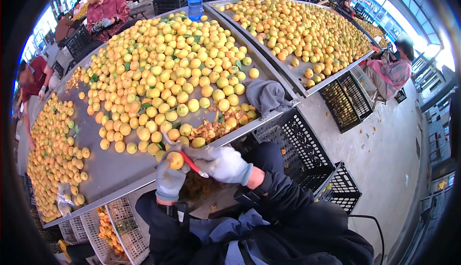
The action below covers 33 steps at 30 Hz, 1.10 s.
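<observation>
Left hand holds a yellow fruit — white cuff mark unreadably small.

Centre, heaped fruit on a table; upper centre, a jug behind it; right of centre, cloth above crates.

The right hand is hiding part of the red-handled tool. The left hand is covering some of the yellow fruit it is holding.
</observation>
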Available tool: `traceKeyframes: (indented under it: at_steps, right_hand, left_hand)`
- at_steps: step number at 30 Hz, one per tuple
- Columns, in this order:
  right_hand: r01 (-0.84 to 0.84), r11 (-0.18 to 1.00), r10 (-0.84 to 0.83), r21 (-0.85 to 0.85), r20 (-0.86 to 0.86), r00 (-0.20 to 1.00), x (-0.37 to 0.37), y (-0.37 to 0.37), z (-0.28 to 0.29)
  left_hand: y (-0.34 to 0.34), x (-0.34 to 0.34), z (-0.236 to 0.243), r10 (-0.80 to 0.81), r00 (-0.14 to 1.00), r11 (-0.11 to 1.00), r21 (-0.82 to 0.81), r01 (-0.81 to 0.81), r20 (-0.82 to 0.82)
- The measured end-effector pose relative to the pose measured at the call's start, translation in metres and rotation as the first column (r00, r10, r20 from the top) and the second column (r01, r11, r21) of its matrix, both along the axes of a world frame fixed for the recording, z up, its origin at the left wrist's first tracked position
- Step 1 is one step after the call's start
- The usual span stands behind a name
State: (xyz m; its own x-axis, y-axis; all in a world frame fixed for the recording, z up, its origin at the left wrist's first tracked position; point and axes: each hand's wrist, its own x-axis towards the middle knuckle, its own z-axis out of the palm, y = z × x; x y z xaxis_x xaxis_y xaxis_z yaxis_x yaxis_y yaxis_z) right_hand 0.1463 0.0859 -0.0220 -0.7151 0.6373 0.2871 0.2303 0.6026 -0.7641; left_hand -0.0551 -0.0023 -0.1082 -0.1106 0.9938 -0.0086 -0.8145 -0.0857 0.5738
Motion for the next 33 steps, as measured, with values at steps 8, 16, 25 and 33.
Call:
traceKeyframes:
  at_steps: [8, 16, 25, 33]
  right_hand:
    - [0.494, 0.788, -0.606, 0.368, 0.323, 0.727, 0.034, 0.153, -0.038]
    - [0.474, 0.652, -0.75, 0.592, 0.417, 0.513, 0.028, 0.262, -0.047]
    - [0.298, 0.816, -0.579, 0.496, 0.701, 0.417, 0.022, 0.332, -0.075]
    - [0.355, 0.82, -0.571, 0.449, 0.675, 0.467, 0.03, 0.322, -0.051]
  left_hand:
    - [0.009, -0.045, -0.007, 0.086, 0.993, 0.995, 0.037, -0.089, 0.079]
    - [0.015, -0.033, 0.015, 0.168, 0.986, 0.985, 0.023, -0.169, 0.016]
    - [0.021, -0.031, 0.022, 0.19, 0.981, 0.981, 0.049, -0.189, -0.026]
    - [0.025, -0.029, 0.021, 0.187, 0.982, 0.982, 0.024, -0.187, -0.004]
